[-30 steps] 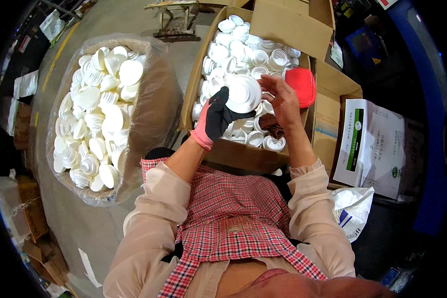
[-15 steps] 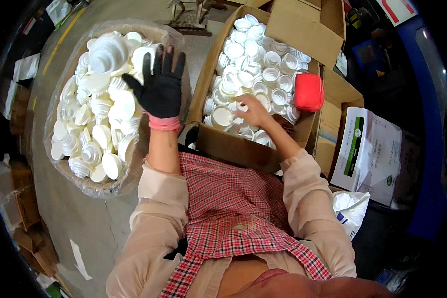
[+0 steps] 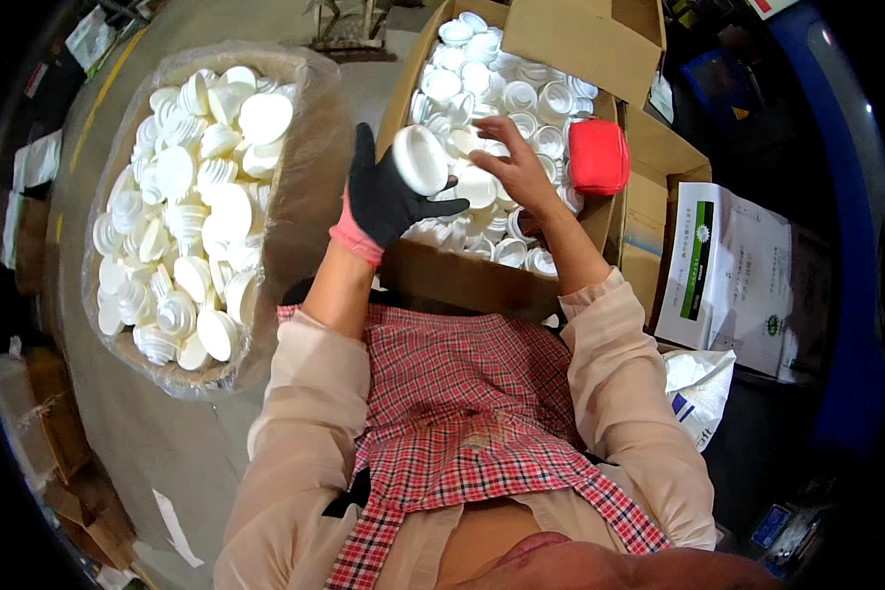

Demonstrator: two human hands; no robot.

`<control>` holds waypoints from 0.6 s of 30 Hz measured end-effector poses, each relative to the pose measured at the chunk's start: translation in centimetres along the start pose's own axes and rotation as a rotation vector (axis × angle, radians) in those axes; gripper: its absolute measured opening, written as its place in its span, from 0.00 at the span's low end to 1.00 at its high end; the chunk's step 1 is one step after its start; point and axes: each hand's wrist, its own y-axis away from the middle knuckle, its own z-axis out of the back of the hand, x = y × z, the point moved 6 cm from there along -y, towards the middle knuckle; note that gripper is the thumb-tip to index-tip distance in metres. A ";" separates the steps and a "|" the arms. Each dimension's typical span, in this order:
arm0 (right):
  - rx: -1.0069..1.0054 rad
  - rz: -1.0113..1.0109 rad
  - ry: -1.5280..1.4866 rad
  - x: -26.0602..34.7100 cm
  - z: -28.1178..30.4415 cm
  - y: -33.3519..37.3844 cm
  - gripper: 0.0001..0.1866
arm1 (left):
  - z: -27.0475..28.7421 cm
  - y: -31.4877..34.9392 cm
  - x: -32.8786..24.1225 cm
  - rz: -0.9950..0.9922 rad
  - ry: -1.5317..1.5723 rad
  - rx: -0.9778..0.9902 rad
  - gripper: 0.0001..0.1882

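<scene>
flanking the left grip (image 3: pixel 388 197) clamped on a white cap (image 3: pixel 420 159): bagged caps (image 3: pixel 192 206), cardboard box (image 3: pixel 462 280).

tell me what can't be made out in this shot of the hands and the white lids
- Head view: left hand palm side, hidden behind white lid.
- Right hand covers the lids beneath it in the cardboard box.
- Box bottom: buried under lids.
- Red object: kind unclear, too small.

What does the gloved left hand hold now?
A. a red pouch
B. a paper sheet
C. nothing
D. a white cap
D: the left hand, in a black glove, grips a round white cap over the edge of the cardboard box.
</scene>
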 end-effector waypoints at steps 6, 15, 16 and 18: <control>0.291 -1.043 0.138 -20.6 -3.5 8.9 0.25 | -2.8 -0.6 -0.8 0.008 0.263 0.168 0.49; 0.062 -0.373 -0.326 -6.5 4.9 5.1 0.29 | -4.1 -1.3 -0.9 -0.343 -1.151 0.122 0.36; 0.004 -0.274 -0.541 -3.5 6.5 5.0 0.32 | -4.5 -1.5 -0.4 -0.409 -1.275 0.100 0.35; -0.046 -0.165 -0.933 1.3 8.0 6.0 0.36 | -5.6 -1.9 0.4 -0.543 -1.526 0.025 0.34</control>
